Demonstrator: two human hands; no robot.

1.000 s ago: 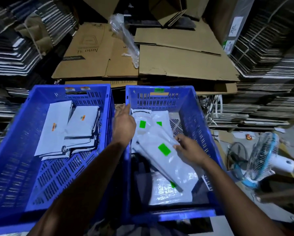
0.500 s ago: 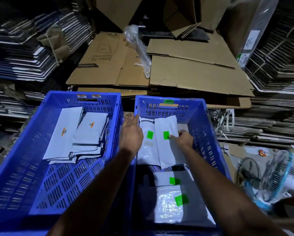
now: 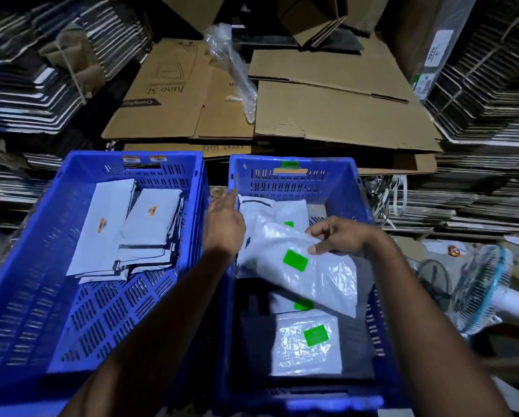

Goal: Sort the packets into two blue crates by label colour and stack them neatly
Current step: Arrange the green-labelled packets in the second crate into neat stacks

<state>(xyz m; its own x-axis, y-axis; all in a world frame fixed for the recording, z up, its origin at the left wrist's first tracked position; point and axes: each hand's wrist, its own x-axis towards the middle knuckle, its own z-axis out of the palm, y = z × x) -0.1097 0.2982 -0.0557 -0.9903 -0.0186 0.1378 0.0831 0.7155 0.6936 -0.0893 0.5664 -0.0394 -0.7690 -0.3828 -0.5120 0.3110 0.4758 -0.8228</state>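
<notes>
head cam | worn, looks forward and down | close over two blue crates [image 3: 71,266] | single view

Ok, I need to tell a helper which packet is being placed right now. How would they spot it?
Look in the right blue crate, the one holding green-labelled packets. The packet being placed lies slanted across the far stack, its upper edge pinched by the right hand. Unlike its flat neighbours, it is tilted and lifted.
</notes>
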